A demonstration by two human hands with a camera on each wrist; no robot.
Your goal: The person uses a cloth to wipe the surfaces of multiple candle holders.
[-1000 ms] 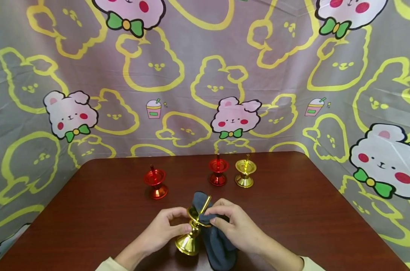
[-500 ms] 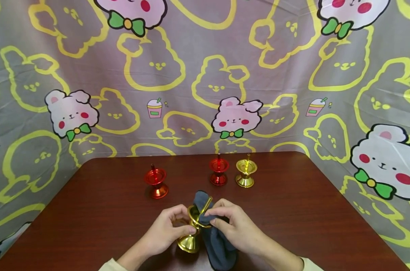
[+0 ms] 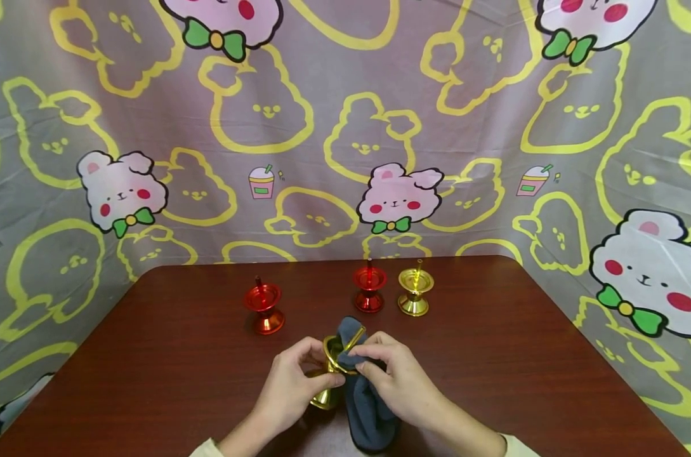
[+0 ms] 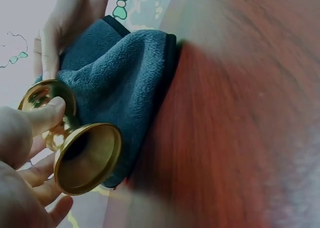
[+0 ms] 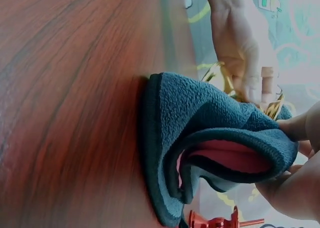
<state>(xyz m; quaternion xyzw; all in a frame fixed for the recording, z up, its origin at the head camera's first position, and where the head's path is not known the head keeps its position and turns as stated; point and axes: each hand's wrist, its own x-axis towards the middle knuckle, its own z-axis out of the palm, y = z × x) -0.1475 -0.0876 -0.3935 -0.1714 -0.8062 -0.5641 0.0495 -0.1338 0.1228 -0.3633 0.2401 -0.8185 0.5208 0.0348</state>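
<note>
My left hand (image 3: 290,384) grips a shiny gold candle holder (image 3: 323,398) by its narrow waist, thumb and fingers on opposite sides. The holder is tilted, its dish and spike leaning toward the right hand, and its hollow base (image 4: 90,158) faces the left wrist camera. My right hand (image 3: 399,381) pinches a fold of dark grey-blue cloth (image 3: 370,416) inside the dish, beside the spike. The rest of the cloth hangs down below the fingers to the table. Pink lining (image 5: 232,155) shows within a fold in the right wrist view.
Farther back on the brown wooden table (image 3: 168,355) stand a red candle holder (image 3: 267,320) at left, another red candle holder (image 3: 369,300) near the middle, and a gold candle holder (image 3: 414,304) beside it. A patterned curtain (image 3: 316,171) hangs behind the table.
My left hand has shifted right and slightly away from me, carrying the gold candle holder with it. The right hand has barely moved and keeps its pinch on the cloth.
</note>
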